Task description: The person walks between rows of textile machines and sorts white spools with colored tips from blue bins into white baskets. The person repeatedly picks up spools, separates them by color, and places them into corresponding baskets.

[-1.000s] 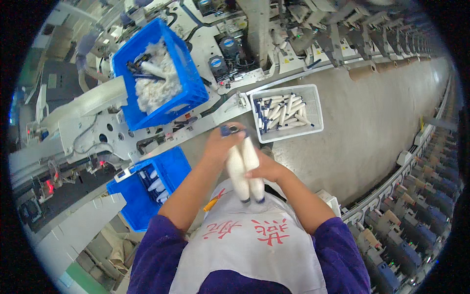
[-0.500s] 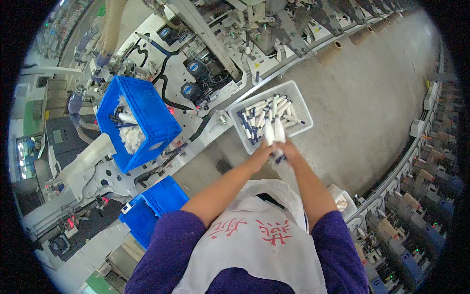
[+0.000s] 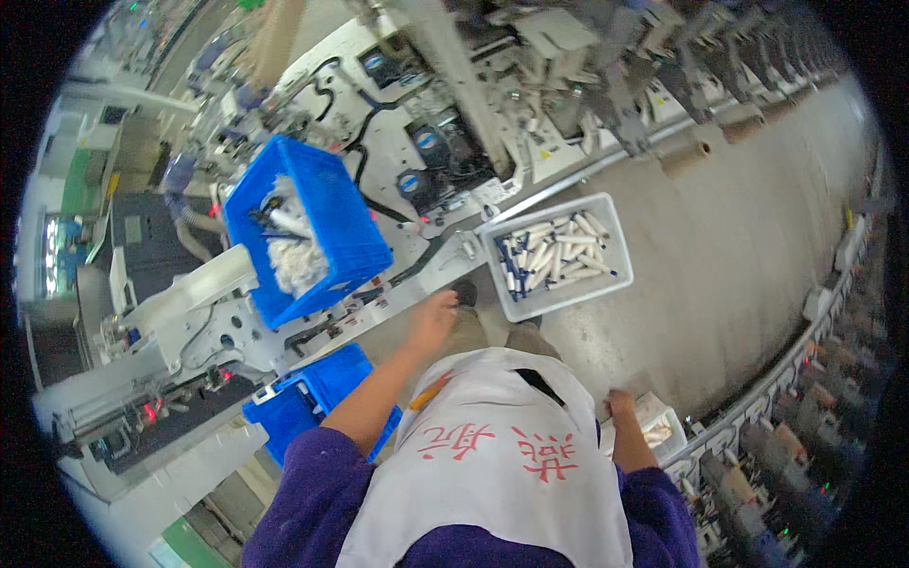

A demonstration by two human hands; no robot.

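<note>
My left hand [image 3: 435, 324] hangs out in front of my apron, right of the tall blue crate. It is blurred, but its fingers look loosely apart and I see nothing in it. Low at my right side is my right hand [image 3: 620, 403], by a small white container [image 3: 674, 437]; its fingers are too blurred to read. A white plastic bin [image 3: 620, 248] ahead of me holds several white yarn bobbins [image 3: 559, 256] with navy ends, lying in a loose heap. Both hands are apart from that bin.
A tilted blue crate [image 3: 355, 241] with white fibre waste sits against the machine on the left. Below it stands another blue crate [image 3: 331, 374]. A metal machine rail [image 3: 554, 194] runs behind the white bin. Machine units [image 3: 757, 464] line the right side of the aisle floor [image 3: 748, 218].
My hands held two white bobbins together over the bin; those are out of my hands now. The left hand has swung left, the right hand down to my right side. The view has shifted.
</note>
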